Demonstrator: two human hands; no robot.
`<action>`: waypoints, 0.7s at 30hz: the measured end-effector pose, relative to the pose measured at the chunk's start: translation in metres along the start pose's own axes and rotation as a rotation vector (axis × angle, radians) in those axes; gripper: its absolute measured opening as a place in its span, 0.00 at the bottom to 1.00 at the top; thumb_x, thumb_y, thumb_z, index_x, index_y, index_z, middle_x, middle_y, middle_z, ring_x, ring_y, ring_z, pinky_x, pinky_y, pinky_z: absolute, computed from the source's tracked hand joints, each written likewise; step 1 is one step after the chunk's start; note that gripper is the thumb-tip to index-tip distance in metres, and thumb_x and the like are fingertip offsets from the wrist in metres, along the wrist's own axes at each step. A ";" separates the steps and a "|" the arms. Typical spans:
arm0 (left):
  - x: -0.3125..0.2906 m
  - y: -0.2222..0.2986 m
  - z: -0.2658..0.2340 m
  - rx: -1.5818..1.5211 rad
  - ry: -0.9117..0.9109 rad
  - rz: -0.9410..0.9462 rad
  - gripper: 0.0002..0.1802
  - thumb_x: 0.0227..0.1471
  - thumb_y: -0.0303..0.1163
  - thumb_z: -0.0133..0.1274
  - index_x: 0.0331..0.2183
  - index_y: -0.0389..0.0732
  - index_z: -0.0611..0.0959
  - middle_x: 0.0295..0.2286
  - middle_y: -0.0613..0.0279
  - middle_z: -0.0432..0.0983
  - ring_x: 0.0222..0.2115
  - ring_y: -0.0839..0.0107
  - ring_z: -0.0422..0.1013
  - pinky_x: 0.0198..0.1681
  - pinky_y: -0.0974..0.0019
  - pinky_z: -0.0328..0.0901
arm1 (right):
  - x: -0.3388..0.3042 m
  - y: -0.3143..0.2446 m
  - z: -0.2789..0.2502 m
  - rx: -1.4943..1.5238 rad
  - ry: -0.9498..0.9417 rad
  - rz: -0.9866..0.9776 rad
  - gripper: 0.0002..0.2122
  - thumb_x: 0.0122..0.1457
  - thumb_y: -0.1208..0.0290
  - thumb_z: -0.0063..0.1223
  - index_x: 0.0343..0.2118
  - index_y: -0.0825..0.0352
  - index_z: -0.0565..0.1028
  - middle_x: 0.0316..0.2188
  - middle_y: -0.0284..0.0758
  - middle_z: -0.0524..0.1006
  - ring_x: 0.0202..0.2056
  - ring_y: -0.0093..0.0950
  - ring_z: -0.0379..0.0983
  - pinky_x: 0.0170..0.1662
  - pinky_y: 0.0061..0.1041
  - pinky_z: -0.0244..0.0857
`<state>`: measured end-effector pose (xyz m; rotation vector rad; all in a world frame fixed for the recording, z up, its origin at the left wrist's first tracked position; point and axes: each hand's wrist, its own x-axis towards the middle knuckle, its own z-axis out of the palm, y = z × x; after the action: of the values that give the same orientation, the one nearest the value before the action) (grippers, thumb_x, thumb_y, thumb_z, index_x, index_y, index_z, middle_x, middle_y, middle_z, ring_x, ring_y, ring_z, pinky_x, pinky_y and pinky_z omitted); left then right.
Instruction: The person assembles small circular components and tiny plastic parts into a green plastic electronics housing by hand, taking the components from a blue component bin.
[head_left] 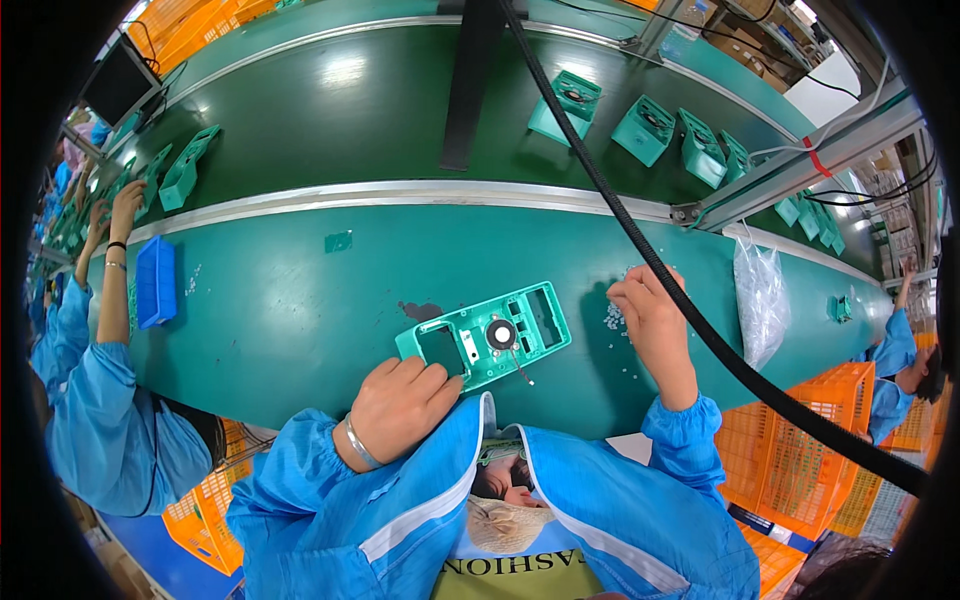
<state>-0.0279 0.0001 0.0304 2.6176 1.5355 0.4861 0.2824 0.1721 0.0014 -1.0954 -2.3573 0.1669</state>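
Observation:
A green plastic housing (540, 335) lies tilted on the bench in front of me. It has rectangular openings, and a small round black fan (501, 335) with a white hub sits in it. A short thin lead (524, 372) with a white end hangs from the fan over the near edge. My left hand (400, 405) has its fingers curled on the housing's near left corner. To the right, my right hand (655, 330) is pinched just above a scatter of small whitish pieces (614, 318). What its fingertips hold, if anything, is too small to make out.
Beyond a metal rail, a dark green belt carries more green housings (645, 130). A clear plastic bag (760, 300) lies at right, a blue bin (156, 282) at left beside a co-worker's arm (115, 290). A thick black cable (650, 250) crosses the view. Orange crates (800, 450) stand below.

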 end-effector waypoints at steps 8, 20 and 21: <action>0.002 -0.003 -0.003 0.047 0.018 0.030 0.13 0.45 0.31 0.57 0.36 0.44 0.84 0.26 0.68 0.68 0.29 0.70 0.70 0.29 0.65 0.65 | 0.023 -0.065 0.014 0.733 -0.419 -0.088 0.07 0.48 0.80 0.67 0.30 0.62 0.82 0.33 0.30 0.73 0.42 0.32 0.70 0.49 0.31 0.63; -0.001 -0.004 -0.002 0.030 -0.002 0.014 0.15 0.45 0.32 0.57 0.38 0.45 0.85 0.28 0.68 0.69 0.29 0.69 0.70 0.30 0.64 0.66 | 0.031 -0.076 0.029 0.624 -0.504 -0.274 0.06 0.48 0.74 0.69 0.28 0.59 0.82 0.31 0.25 0.72 0.42 0.30 0.70 0.52 0.34 0.59; -0.001 -0.003 -0.002 0.036 0.017 0.019 0.12 0.45 0.32 0.57 0.36 0.45 0.84 0.27 0.68 0.68 0.29 0.70 0.70 0.30 0.64 0.66 | 0.031 -0.076 0.028 0.600 -0.497 -0.287 0.05 0.48 0.74 0.69 0.28 0.59 0.82 0.32 0.25 0.72 0.43 0.30 0.70 0.52 0.34 0.59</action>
<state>-0.0317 0.0010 0.0319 2.6639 1.5408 0.4877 0.2000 0.1476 0.0147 -0.4491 -2.5765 1.0623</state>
